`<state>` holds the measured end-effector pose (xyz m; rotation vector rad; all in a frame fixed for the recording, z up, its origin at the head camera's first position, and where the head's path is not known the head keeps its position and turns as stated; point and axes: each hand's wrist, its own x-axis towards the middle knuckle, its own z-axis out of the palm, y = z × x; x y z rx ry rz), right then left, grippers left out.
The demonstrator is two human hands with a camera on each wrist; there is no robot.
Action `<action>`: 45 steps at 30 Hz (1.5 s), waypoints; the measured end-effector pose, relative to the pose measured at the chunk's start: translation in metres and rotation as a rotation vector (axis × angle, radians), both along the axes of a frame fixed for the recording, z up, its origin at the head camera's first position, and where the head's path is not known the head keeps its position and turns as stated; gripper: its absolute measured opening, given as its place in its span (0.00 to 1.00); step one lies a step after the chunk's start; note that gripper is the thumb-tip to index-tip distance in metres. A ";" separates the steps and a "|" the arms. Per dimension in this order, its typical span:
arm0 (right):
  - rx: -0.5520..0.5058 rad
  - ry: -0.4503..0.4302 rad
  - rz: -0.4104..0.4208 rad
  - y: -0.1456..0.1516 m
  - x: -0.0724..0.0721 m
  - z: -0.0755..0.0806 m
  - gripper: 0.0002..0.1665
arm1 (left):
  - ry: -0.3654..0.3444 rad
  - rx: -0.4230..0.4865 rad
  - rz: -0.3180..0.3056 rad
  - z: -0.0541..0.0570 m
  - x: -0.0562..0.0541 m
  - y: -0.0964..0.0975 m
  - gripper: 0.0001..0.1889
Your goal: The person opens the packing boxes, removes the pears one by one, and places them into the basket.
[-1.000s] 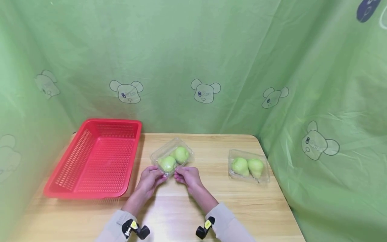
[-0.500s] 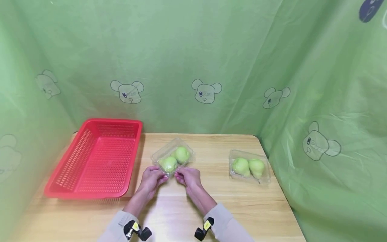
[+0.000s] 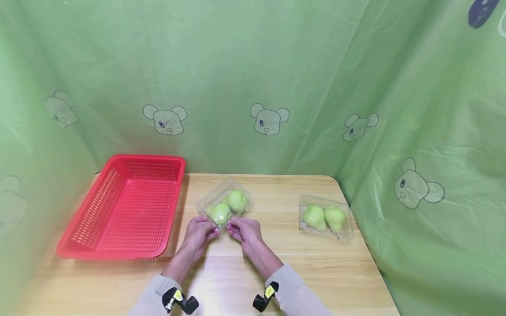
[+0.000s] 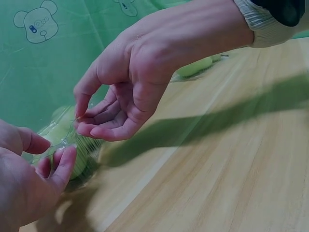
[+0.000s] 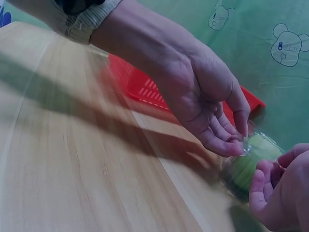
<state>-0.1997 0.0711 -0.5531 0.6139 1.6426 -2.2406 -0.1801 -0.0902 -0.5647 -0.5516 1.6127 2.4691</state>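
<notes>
A clear plastic clamshell container (image 3: pixel 214 197) with two green pears (image 3: pixel 220 213) inside lies at an angle on the wooden table. At its near corner, my left hand (image 3: pixel 196 235) pinches the edge between thumb and fingers. Close beside it, my right hand (image 3: pixel 247 231) pinches the same edge from the other side. In the left wrist view the thin rim runs between the fingertips of the right hand (image 4: pixel 130 87) and the left hand (image 4: pixel 24 179). The right wrist view shows a pear (image 5: pixel 244 169) through the plastic, partly hidden by the hands.
To the left stands a red perforated plastic basket (image 3: pixel 168 219) with nothing inside. A second clear container (image 3: pixel 308 201) holding two green pears (image 3: pixel 334 218) lies at the right of the table (image 3: pixel 316 272). A green printed curtain (image 3: pixel 221 66) surrounds the back and sides.
</notes>
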 end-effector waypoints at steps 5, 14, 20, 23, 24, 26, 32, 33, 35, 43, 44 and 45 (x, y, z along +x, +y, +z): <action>0.028 0.024 0.029 -0.001 0.000 0.002 0.17 | 0.006 0.008 0.002 -0.002 0.000 -0.001 0.24; 0.042 0.059 0.081 -0.002 0.001 0.005 0.18 | 0.020 0.021 0.004 -0.003 0.000 0.000 0.23; 0.087 0.078 0.104 -0.004 0.001 0.006 0.15 | 0.004 0.020 0.015 -0.001 -0.003 0.001 0.22; 0.118 0.085 0.116 -0.005 0.001 0.006 0.14 | 0.007 0.029 0.016 -0.001 -0.003 0.002 0.22; 0.125 0.086 0.119 -0.005 0.001 0.006 0.13 | 0.005 0.031 0.016 -0.001 -0.003 0.002 0.21; 0.138 0.086 0.124 -0.006 0.000 0.007 0.12 | 0.009 0.032 0.012 -0.001 -0.003 0.002 0.21; 0.171 0.098 0.153 -0.005 -0.001 0.010 0.11 | 0.006 0.026 0.006 0.000 -0.002 0.002 0.21; 0.173 0.099 0.160 -0.005 -0.001 0.010 0.11 | 0.002 0.028 0.006 0.000 -0.002 0.002 0.21; 0.175 0.101 0.172 -0.004 -0.001 0.010 0.11 | 0.001 0.028 0.002 0.000 -0.003 0.002 0.22; 0.167 0.108 0.201 -0.001 -0.002 0.010 0.12 | 0.007 0.042 -0.037 -0.003 -0.002 -0.002 0.23; 0.161 0.102 0.206 0.000 -0.002 0.010 0.12 | 0.010 0.043 -0.040 -0.004 -0.001 -0.003 0.23; 0.155 0.093 0.212 0.000 -0.002 0.010 0.12 | 0.010 0.045 -0.042 -0.005 -0.001 -0.005 0.23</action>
